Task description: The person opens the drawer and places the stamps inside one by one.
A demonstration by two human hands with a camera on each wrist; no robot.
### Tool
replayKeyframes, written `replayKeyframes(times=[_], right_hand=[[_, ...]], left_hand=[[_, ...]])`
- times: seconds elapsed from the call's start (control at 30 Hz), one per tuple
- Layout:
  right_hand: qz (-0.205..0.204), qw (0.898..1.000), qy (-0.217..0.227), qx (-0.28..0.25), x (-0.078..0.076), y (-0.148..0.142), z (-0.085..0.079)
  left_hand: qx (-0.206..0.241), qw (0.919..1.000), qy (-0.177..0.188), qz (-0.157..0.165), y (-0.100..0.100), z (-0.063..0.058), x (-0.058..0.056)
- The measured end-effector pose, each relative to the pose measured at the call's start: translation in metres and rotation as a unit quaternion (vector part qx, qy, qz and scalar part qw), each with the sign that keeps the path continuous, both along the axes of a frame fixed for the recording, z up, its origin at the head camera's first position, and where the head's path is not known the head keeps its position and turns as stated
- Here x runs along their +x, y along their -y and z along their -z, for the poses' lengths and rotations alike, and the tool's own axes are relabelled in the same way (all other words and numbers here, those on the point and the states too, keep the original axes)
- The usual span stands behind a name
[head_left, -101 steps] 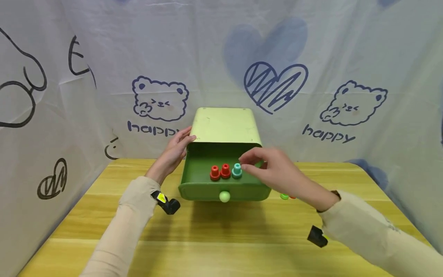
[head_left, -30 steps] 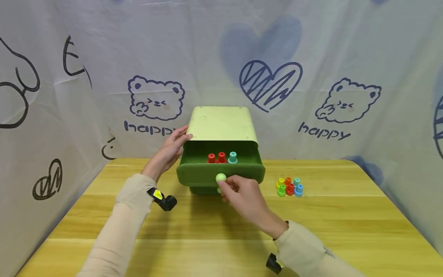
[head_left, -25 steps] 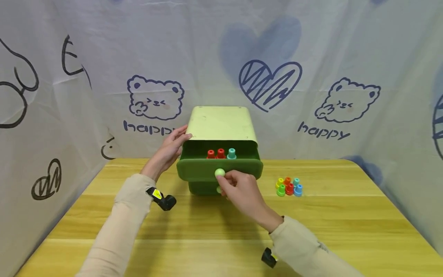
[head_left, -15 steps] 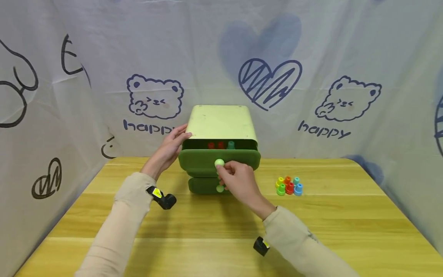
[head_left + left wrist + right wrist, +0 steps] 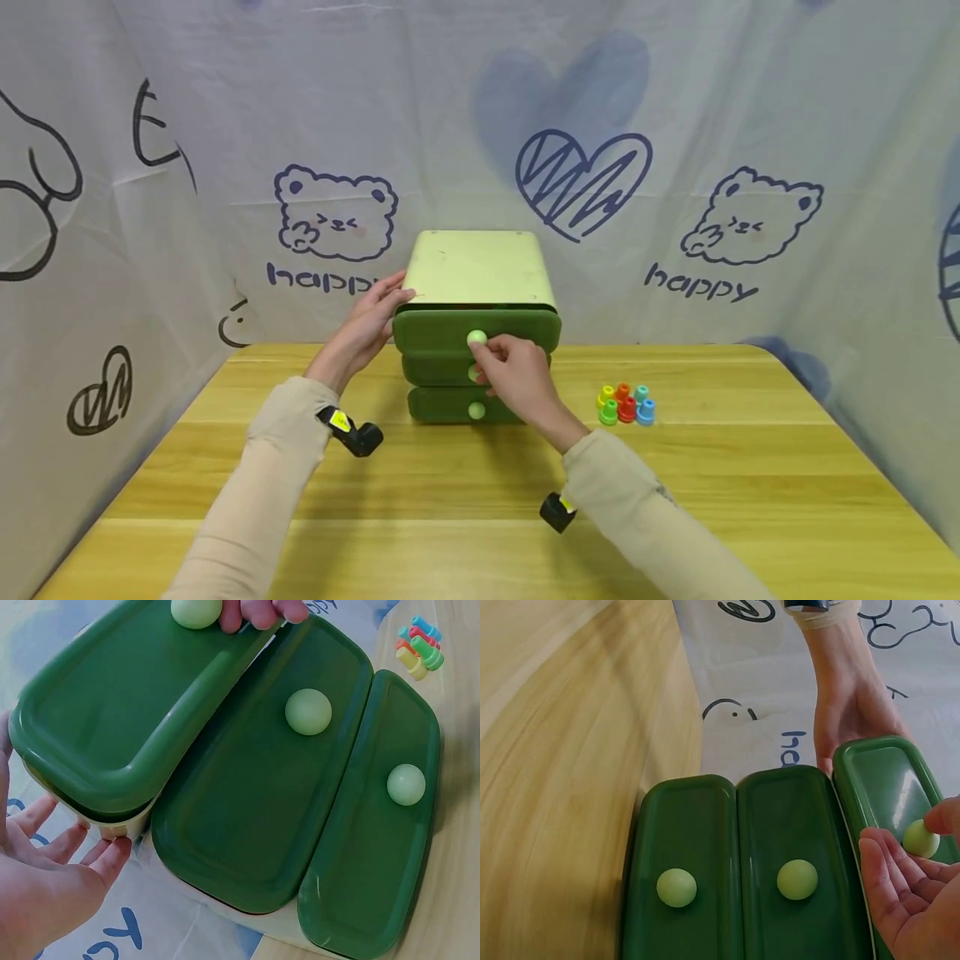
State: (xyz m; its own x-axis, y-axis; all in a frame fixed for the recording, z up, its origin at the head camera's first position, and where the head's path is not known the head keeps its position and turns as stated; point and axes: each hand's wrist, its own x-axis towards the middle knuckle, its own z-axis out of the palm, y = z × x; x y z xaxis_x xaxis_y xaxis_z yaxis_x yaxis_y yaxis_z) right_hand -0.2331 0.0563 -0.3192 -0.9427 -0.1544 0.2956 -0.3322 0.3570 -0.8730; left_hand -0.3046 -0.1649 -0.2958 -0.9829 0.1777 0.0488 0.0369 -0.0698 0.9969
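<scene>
A small cabinet (image 5: 480,267) with a pale yellow-green shell and three dark green drawers stands on the table. Its top drawer (image 5: 431,332) is nearly flush, with a narrow dark gap under the shell's front edge. My right hand (image 5: 517,375) pinches that drawer's round pale green knob (image 5: 921,838) between thumb and fingers. On the cabinet's upper left corner rests my left hand (image 5: 363,329), thumb at the top edge and extended fingers along the side. The middle drawer (image 5: 255,780) and bottom drawer (image 5: 367,825) are pushed in. What lies inside the top drawer is almost fully hidden.
Right of the cabinet, several small coloured cone-like pegs (image 5: 627,407) stand grouped on the wooden table (image 5: 720,492). A white cloth (image 5: 450,100) with drawings hangs close behind the cabinet and along both sides.
My right hand has left the teal peg beside two red ones in the drawer, taken the knob and slid the drawer inward, hiding those pegs. My left hand has stayed at the corner.
</scene>
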Motion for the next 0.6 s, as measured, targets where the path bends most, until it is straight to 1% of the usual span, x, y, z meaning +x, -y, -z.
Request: replayKeyframes(times=[0.27, 0.43, 0.6], right_hand=[[0.001, 1.000, 0.005, 0.002, -0.006, 0.001, 0.000], [0.001, 1.000, 0.015, -0.010, -0.010, 0.002, 0.002], [-0.002, 1.000, 0.022, -0.015, -0.012, 0.003, 0.000]], left_hand=[[-0.001, 1.0000, -0.001, 0.003, 0.001, 0.001, 0.000], [0.000, 1.0000, -0.001, 0.006, 0.001, 0.002, -0.001], [0.007, 1.0000, -0.005, 0.004, 0.000, 0.000, 0.000]])
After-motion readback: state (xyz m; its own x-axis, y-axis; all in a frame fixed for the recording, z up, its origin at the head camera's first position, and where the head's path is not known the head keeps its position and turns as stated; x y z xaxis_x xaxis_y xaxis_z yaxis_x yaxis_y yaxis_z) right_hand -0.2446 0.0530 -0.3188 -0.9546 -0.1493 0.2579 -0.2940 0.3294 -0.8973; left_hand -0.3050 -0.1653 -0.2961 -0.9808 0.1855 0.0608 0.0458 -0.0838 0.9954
